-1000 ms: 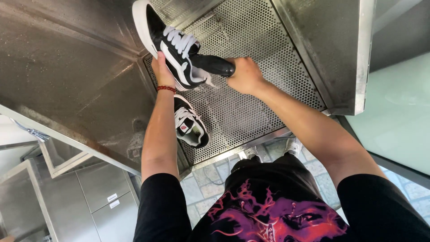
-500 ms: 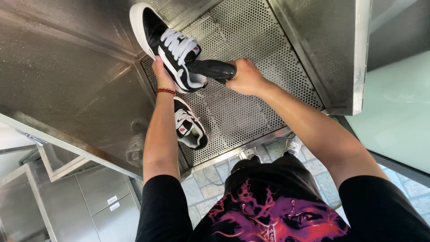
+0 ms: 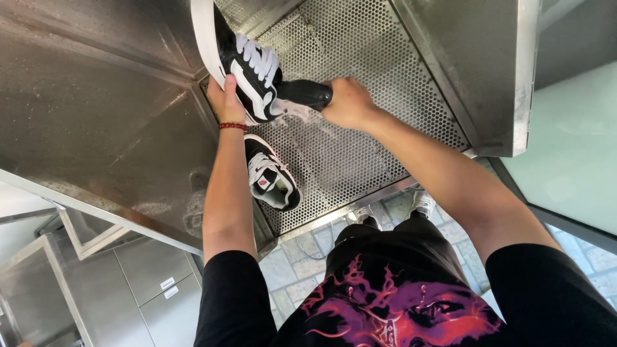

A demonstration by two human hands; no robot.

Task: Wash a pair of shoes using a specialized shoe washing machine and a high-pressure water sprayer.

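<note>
Upper centre of the frame — the left hand (image 3: 225, 99) grips a black-and-white sneaker (image 3: 241, 64) from beneath, fingers wrapped around its white sole, holding it up over the perforated metal basin floor (image 3: 360, 148). The shoe's long axis runs from the top edge of the frame, where the toe is cut off, down and right toward the heel opening. Right at that heel end, the right hand (image 3: 347, 103) is closed around a dark, glossy cylindrical tool (image 3: 305, 93) lying nearly level, its tip pointing left and meeting the shoe just beside the white laces. So the sneaker sits between the two hands: left hand under it, right hand to its right, tool bridging the gap. White foam or spray shows where tool meets shoe — which of the two I cannot tell.

A second sneaker (image 3: 271, 180) lies on the mesh lower down, just right of the left forearm, untouched.

Against half a second ago: the held shoe has climbed toward the top edge, its toe now out of view, and it is turned so more sole faces left. The right hand has edged up and left with it.
</note>
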